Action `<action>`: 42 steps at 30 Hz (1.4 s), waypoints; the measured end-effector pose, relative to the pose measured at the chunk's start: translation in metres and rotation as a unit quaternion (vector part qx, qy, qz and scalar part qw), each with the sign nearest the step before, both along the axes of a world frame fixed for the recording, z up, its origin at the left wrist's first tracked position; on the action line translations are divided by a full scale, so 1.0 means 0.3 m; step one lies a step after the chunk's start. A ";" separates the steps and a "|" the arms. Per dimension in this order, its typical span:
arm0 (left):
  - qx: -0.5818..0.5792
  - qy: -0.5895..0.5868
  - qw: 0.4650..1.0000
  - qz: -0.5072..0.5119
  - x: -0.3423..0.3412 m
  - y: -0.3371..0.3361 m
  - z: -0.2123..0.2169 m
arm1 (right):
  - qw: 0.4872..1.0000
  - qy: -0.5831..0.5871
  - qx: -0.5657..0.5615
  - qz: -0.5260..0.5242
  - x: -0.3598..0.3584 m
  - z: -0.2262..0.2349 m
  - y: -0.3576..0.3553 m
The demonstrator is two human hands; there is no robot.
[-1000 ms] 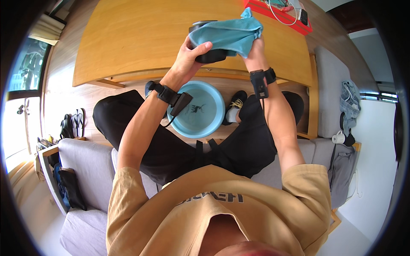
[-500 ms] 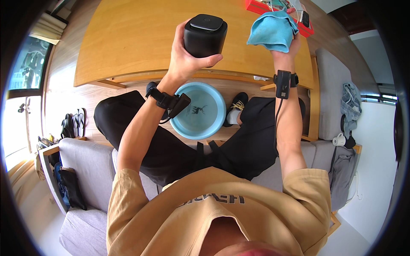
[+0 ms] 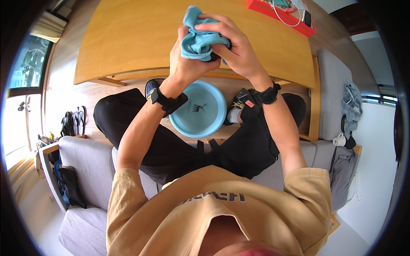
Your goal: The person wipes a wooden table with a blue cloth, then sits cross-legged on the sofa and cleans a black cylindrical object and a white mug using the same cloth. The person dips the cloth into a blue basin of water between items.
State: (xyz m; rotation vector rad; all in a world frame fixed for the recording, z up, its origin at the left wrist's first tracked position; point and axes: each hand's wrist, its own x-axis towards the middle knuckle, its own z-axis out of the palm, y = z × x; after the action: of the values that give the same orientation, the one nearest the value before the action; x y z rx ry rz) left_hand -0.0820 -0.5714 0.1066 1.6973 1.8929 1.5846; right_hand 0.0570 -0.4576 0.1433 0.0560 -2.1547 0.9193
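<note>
Above the near part of the wooden table (image 3: 128, 42), my left hand (image 3: 183, 66) grips a black box-shaped device (image 3: 218, 56) with rounded corners. Most of that device is covered now; only a bit of its dark side shows. A light blue cloth (image 3: 200, 45) is bunched over it. My right hand (image 3: 237, 49) has its fingers closed on the cloth and presses it against the device's top and right side. Both hands are close together, wrists wearing black strapped modules.
Between my feet on the floor stands a light blue basin (image 3: 175, 121) with a dark deer-like figure on its bottom. A red box (image 3: 307, 30) of small items and a white cable lies at the table's far right. Grey sofa cushions (image 3: 87, 170) surround me.
My right hand has moved left with the blue cloth, from the table's right side onto the black device. My left hand still holds the device in about the same place.
</note>
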 end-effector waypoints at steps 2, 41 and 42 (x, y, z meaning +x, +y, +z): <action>-0.020 0.101 0.994 0.044 0.008 -0.016 0.003 | 0.999 -0.002 -0.031 0.013 -0.003 -0.005 0.011; 0.021 0.045 0.995 0.090 -0.005 -0.033 0.030 | 0.916 0.127 -0.329 -0.190 0.078 -0.071 0.079; -0.002 0.040 0.994 0.098 -0.010 -0.028 0.023 | 0.945 0.093 -0.250 -0.186 0.082 -0.056 0.044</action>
State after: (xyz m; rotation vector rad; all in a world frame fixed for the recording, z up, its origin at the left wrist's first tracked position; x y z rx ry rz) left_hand -0.0851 -0.5799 0.1134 1.6404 2.1587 1.5999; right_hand 0.0817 -0.4445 0.1265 -0.4813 -1.6270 1.1495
